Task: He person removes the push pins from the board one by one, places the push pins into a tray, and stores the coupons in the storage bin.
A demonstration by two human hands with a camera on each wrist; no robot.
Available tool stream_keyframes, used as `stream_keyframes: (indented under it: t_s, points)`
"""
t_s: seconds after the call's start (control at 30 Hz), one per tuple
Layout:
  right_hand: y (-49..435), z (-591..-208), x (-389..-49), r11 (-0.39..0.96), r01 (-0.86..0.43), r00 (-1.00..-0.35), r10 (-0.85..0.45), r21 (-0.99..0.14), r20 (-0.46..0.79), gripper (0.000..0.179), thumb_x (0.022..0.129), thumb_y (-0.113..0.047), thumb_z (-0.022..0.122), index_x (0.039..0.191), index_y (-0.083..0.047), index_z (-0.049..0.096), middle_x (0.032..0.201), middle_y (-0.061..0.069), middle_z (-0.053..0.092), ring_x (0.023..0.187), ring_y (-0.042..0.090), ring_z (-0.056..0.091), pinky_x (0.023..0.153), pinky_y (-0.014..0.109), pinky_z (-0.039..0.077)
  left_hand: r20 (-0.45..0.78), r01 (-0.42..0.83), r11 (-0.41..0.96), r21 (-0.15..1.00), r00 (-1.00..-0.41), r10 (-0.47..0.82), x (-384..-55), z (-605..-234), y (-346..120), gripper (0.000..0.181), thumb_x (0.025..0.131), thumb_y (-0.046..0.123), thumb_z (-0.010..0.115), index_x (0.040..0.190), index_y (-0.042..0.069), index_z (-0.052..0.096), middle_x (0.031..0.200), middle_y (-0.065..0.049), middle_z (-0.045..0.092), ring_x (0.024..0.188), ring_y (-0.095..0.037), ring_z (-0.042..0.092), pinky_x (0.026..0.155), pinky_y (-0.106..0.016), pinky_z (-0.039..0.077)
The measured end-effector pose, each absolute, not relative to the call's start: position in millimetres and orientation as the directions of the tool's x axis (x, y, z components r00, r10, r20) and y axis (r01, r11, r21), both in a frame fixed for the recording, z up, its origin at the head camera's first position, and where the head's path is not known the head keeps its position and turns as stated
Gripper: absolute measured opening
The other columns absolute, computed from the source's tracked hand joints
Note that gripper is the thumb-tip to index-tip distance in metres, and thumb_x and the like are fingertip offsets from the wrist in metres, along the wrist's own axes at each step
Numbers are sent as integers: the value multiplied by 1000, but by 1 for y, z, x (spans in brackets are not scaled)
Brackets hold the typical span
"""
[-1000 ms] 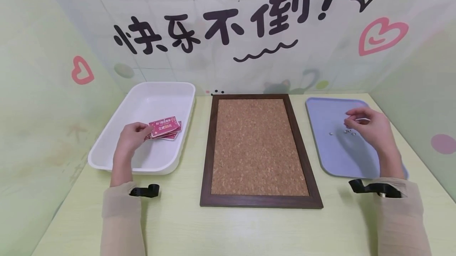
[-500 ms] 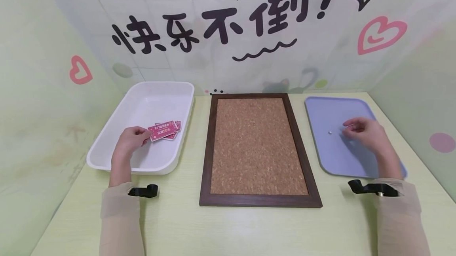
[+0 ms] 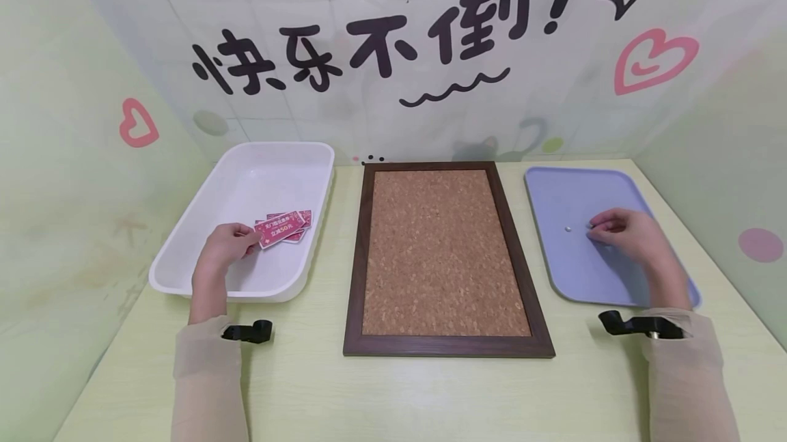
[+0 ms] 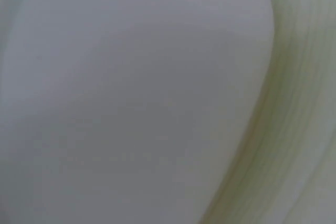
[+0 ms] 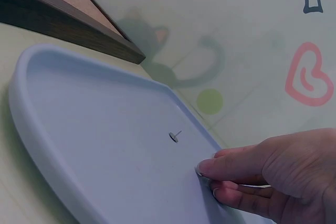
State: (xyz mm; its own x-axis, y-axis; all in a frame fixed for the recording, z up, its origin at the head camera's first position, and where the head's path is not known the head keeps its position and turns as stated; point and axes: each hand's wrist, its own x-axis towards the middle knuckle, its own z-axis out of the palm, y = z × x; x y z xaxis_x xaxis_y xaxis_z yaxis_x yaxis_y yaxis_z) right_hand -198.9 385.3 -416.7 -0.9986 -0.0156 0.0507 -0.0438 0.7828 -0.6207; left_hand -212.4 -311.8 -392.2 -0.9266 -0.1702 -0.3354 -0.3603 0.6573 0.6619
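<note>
My left hand [image 3: 224, 247] pinches the left end of a pink printed coupon card [image 3: 279, 230] inside a white plastic tub [image 3: 246, 175]. More such coupons [image 3: 305, 217] lie under and behind it. The left wrist view takes in only the tub wall [image 4: 136, 103] and table. Low over the blue tray [image 3: 572, 189], my right hand [image 3: 633, 233] brings thumb and fingers together, with a small metallic thumbtack at their tips, mostly hidden. Left of those fingertips one thumbtack [image 5: 174, 137] lies on its head, pin pointing up. Other tacks seen earlier are covered by the hand.
A cork board [image 3: 443, 257] in a dark wooden frame lies between tub and tray on the pale table [image 3: 399, 394]. Printed fabric walls [image 3: 369, 121] rise close behind and at both sides. Black camera mounts [image 3: 249, 331] sit on both wrists.
My right hand has lowered toward the tray and its fingertips have closed together. The coupon in my left hand has shifted, tilting and sliding off the others slightly.
</note>
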Motion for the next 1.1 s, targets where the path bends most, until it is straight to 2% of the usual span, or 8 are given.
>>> stream_keyframes:
  t_s: [0.23,0.43,0.67,0.73,0.93,1.1]
  points:
    - [384,-417,-198,774,-50,-998,-15,-631,60,31,91,-11,76,109,12,66,90,18,72,70,-8,55,64,13,42,-329,-353,653,670,-930,-165,-212,-392,-313,42,103,25,55,127,-10,53,95,-9,64,89,-21,55,79,-35,43]
    - [384,-414,-196,781,-48,-998,-8,-623,66,30,91,-13,77,108,9,67,89,15,74,71,-9,55,64,12,42,-323,-360,621,696,-930,-177,-213,-391,-311,48,104,25,54,133,-12,49,101,-14,64,89,-21,59,82,-35,47]
    - [385,-409,-193,788,-26,-998,20,-615,68,34,93,-19,75,113,6,66,96,18,72,73,-9,54,65,13,42,-316,-372,594,713,-927,-201,-213,-392,-314,46,104,25,52,135,-10,49,106,-16,63,88,-19,61,80,-32,50]
    - [386,-407,-192,787,-29,-996,28,-616,82,33,93,-19,74,113,6,66,95,15,72,73,-11,53,65,13,41,-310,-371,590,717,-928,-207,-212,-391,-314,46,104,24,52,135,-9,49,109,-17,62,89,-20,61,80,-32,50]
    - [385,-403,-194,788,-61,-988,42,-613,152,28,94,-16,72,110,6,68,85,-6,69,72,-14,51,64,10,40,-270,-347,581,736,-938,-217,-209,-389,-315,48,104,23,50,139,-10,46,124,-27,57,101,-30,61,85,-38,50]
    - [382,-398,-194,784,-44,-985,70,-620,157,30,97,-21,69,112,5,67,88,-5,68,73,-12,50,62,13,42,-232,-308,546,779,-951,-205,-206,-383,-311,49,106,25,49,141,-9,45,132,-27,53,111,-35,59,91,-40,50]
